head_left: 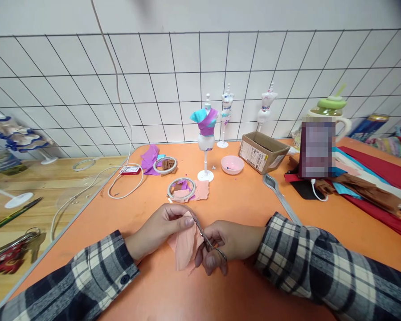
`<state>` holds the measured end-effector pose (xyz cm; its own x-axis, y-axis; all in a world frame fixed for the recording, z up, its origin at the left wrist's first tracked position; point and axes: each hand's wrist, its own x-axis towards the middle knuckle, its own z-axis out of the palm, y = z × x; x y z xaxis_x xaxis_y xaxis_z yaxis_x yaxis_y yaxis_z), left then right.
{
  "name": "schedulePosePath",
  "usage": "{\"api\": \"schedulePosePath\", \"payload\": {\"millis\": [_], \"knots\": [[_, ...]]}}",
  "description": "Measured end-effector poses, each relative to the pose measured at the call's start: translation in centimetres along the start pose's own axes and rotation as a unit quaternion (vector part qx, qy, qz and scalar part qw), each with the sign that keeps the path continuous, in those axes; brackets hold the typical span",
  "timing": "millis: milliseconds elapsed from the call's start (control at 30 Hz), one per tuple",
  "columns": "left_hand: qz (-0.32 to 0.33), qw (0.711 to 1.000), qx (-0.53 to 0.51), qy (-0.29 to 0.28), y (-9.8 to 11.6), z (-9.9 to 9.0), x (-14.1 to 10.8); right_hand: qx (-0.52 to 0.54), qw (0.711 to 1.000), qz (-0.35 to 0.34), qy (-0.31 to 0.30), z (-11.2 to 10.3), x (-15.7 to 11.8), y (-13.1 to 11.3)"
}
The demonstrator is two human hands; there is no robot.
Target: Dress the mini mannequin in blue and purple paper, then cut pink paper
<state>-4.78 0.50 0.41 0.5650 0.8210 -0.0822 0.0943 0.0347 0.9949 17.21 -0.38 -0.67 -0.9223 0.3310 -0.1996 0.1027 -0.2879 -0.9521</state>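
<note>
My left hand (169, 227) pinches a peach piece of crepe paper (186, 249) near its top edge, and the rest of the sheet hangs down over the orange table (127, 276). My right hand (220, 245) is closed around the handles of a pair of scissors (205, 238). The scissor blades lie along the paper's right edge, close to my left fingertips. Beyond my hands, a roll of tape (169, 191) rests on peach and purple paper scraps (202, 189). A small white dress form (206, 142) stands upright behind, wrapped in turquoise and purple paper at the chest.
A pink bowl (232, 165) and an open cardboard box (263, 151) stand behind. To the right are a phone (317, 149) with a cable, a jug (344, 127) and coloured paper strips (370, 191). Keys (13, 254) and a pen (16, 215) lie left, beside a looping white cable (108, 187).
</note>
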Motion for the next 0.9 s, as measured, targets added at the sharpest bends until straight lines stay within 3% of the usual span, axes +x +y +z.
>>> {"api": "schedulePosePath", "payload": {"millis": [167,600,900], "knots": [[0.003,1.0,-0.018,-0.005,-0.32,-0.29,0.21,0.005,1.0,-0.007,-0.014,-0.05,-0.07,0.0],[-0.047,0.982,-0.181,0.019,0.12,0.07,0.51,0.002,1.0,0.025,-0.008,-0.08,-0.32,-0.16],[-0.054,0.99,-0.114,0.069,0.0,-0.01,0.16,-0.018,0.999,0.041,-0.005,0.09,-0.29,-0.48]]}}
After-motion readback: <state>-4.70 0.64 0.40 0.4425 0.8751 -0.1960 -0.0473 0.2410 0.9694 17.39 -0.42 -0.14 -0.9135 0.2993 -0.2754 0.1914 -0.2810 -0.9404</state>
